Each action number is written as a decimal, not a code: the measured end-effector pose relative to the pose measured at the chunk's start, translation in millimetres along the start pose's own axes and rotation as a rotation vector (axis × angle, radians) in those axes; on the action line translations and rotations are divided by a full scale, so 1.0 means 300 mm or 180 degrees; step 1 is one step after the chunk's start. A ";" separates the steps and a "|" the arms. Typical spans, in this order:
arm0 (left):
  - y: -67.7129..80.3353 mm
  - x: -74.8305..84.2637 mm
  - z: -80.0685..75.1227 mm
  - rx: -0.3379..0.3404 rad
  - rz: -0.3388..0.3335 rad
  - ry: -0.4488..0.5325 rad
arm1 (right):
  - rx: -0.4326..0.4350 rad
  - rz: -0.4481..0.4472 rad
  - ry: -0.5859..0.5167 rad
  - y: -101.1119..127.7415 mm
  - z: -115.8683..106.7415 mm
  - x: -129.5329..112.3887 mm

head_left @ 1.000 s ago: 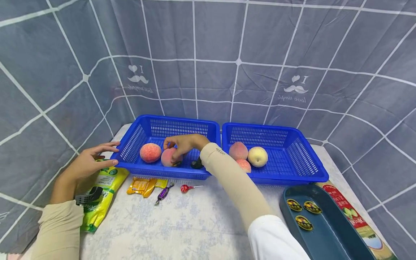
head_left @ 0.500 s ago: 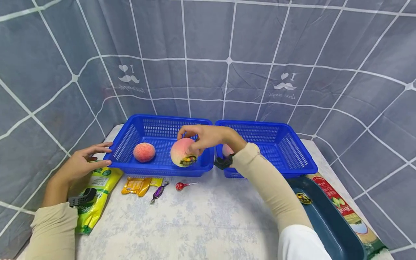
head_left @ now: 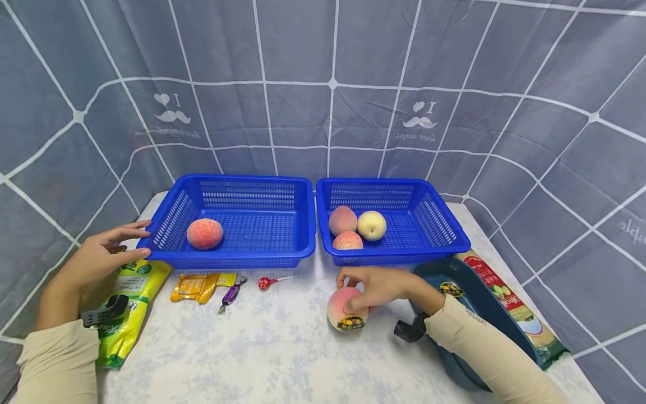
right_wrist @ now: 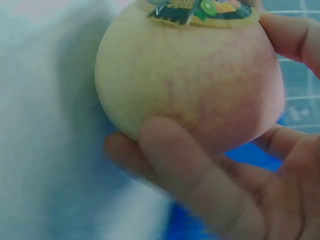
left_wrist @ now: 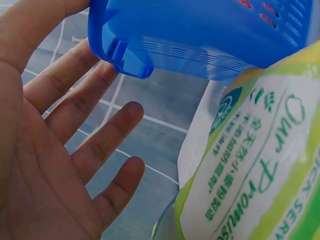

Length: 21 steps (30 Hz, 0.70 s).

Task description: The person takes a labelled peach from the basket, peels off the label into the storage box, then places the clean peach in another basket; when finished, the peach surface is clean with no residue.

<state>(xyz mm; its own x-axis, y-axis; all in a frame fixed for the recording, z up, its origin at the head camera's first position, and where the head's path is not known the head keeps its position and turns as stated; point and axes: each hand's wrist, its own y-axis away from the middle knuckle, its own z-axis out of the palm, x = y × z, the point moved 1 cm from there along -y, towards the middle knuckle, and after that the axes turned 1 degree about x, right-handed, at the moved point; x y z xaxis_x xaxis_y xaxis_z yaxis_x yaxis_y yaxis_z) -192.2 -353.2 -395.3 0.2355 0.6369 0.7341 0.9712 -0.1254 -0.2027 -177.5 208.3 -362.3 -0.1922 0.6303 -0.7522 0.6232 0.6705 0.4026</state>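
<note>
My right hand [head_left: 375, 289] grips a pink and cream peach [head_left: 339, 308] with a dark and gold sticker on its lower side. In the head view it is in front of the right basket, over the patterned cloth. The right wrist view shows the thumb and fingers around the peach [right_wrist: 185, 80]. My left hand [head_left: 98, 255] rests its fingertips at the left end of the left blue basket [head_left: 232, 261]; its fingers spread out loosely in the left wrist view. One red peach [head_left: 204, 233] lies inside that basket. A yellow-green packet [head_left: 128, 314] lies under the left hand.
The right blue basket [head_left: 393, 256] holds two reddish peaches and a pale yellow fruit [head_left: 372, 225]. Wrapped sweets [head_left: 194, 287] and a red lollipop [head_left: 264, 283] lie before the left basket. A dark teal tray [head_left: 474, 297] with stickers and a red-and-tan packet [head_left: 504, 292] are at right.
My right hand has lifted the stickered peach out of the left basket and carried it right and toward me, over the cloth. The left hand stays at the basket's end.
</note>
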 end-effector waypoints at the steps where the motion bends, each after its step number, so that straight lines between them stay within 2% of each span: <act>1: 0.002 0.000 -0.004 0.0004 -0.0006 -0.0004 | 0.0020 0.0085 -0.0111 -0.002 0.005 0.015; 3: 0.005 0.001 -0.007 0.0013 0.0004 -0.0023 | 0.0120 0.0193 -0.0181 -0.002 0.009 0.032; 5: 0.005 0.010 -0.006 0.0009 -0.0022 -0.0036 | 0.0344 0.0220 -0.0071 0.004 0.009 0.034; 8: 0.003 0.037 0.007 0.0103 -0.0041 -0.0050 | 0.0919 0.0171 0.0638 0.026 0.016 0.014; 9: 0.000 0.053 0.011 0.0213 -0.0039 -0.0052 | 0.1132 0.0126 0.0907 0.034 0.020 0.005; 11: -0.010 0.098 0.020 0.0564 0.0066 -0.0038 | 0.1530 -0.0002 0.1418 0.047 0.029 -0.013; 12: -0.018 0.127 0.025 0.0782 0.0190 -0.0018 | 0.1669 -0.0044 0.1580 0.051 0.033 -0.020; 14: -0.038 0.193 0.045 0.1194 0.0567 0.0038 | 0.1810 -0.0185 0.1687 0.054 0.037 -0.025; 16: -0.059 0.266 0.084 0.1413 0.1055 0.0087 | 0.1835 -0.0320 0.1600 0.057 0.037 -0.023; 17: -0.067 0.304 0.110 0.1405 0.1334 0.0130 | 0.1810 -0.0342 0.1529 0.059 0.036 -0.021; 19: -0.077 0.383 0.180 0.1187 0.1916 0.0265 | 0.1738 -0.0394 0.1414 0.064 0.033 -0.014; 21: -0.073 0.465 0.271 0.0731 0.2344 0.0389 | 0.1693 -0.0417 0.1366 0.069 0.032 -0.007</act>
<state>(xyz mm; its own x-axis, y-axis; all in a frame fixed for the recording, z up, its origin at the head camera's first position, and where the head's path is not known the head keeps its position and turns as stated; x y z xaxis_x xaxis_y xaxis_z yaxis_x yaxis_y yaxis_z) -183.7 -199.9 -341.1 0.8318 0.3607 0.4219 0.5343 -0.3143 -0.7847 -157.1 217.2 -357.5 -0.5056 0.7298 -0.4602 0.8401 0.5378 -0.0701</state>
